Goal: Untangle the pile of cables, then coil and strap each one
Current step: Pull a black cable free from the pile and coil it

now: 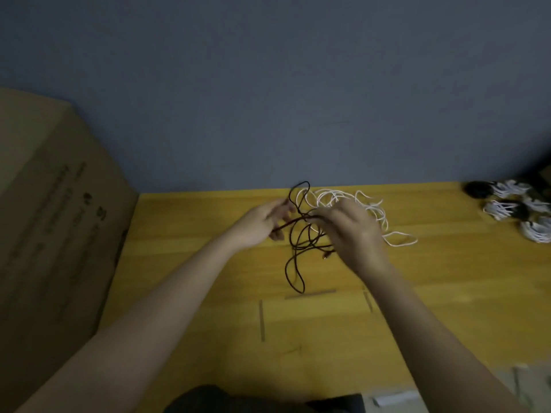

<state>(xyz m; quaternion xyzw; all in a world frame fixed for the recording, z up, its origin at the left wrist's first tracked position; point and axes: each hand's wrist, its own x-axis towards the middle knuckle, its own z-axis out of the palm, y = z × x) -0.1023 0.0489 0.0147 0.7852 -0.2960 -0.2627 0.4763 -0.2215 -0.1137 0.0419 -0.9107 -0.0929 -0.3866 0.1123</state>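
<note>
Yellow wooden table (447, 278): white cable (372, 210) (loose), coiled bundles (512, 207).

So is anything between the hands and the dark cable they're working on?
Nothing visible. The left hand and right hand both already hold the thin dark cable; the loose white cable lies behind it.

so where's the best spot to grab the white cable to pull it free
Probably the loose white cable loop lying alone on the table, right of the right hand. Come from the right: it sits clear of the dark cable, so nothing else gets pinched.
</note>
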